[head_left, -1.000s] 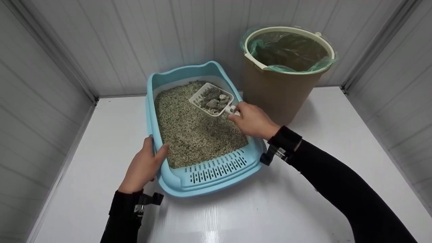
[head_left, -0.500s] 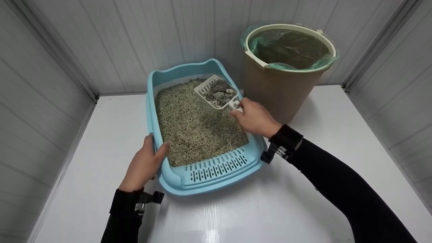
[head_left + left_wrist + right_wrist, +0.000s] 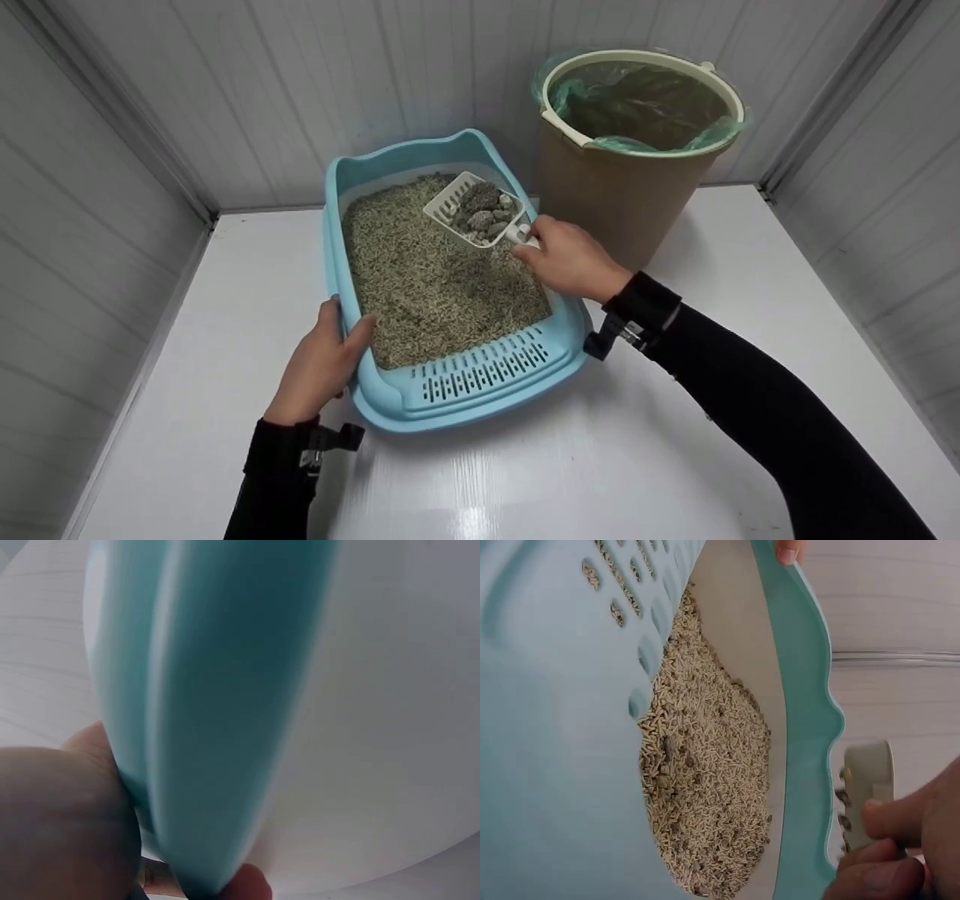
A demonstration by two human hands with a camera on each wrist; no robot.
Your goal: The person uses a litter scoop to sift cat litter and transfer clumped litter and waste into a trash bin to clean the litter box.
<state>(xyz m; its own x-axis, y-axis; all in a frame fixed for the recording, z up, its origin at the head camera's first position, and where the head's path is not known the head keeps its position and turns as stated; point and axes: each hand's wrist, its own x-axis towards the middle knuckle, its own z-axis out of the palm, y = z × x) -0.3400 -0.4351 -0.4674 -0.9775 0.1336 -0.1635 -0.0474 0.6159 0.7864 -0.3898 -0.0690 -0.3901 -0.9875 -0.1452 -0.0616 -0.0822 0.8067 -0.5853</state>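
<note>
My right hand (image 3: 570,259) holds a white slotted litter scoop (image 3: 448,205) by its handle, over the right side of a blue litter box (image 3: 465,420). Grey clumps (image 3: 480,217) fill the scoop's basket. Beneath it, tan pellet litter (image 3: 420,292) covers the box's floor, with a darker patch near the middle. On the near left side, my left hand (image 3: 315,367) grips the box's rim, thumb over the top; in the left wrist view, fingertips (image 3: 247,883) show past the blue rim (image 3: 217,705). The scoop (image 3: 874,765) appears side-on in the right wrist view, beyond the box's edge.
A tall brown bin (image 3: 600,210) lined with a thin green bag (image 3: 570,94) stands close behind the box on the right. Grey panel walls (image 3: 285,97) rise at the back and both sides of the white surface (image 3: 225,315).
The scoop with its clumps has risen a little and shifted slightly right, then back left a touch, with my right hand. My left hand stays on the rim.
</note>
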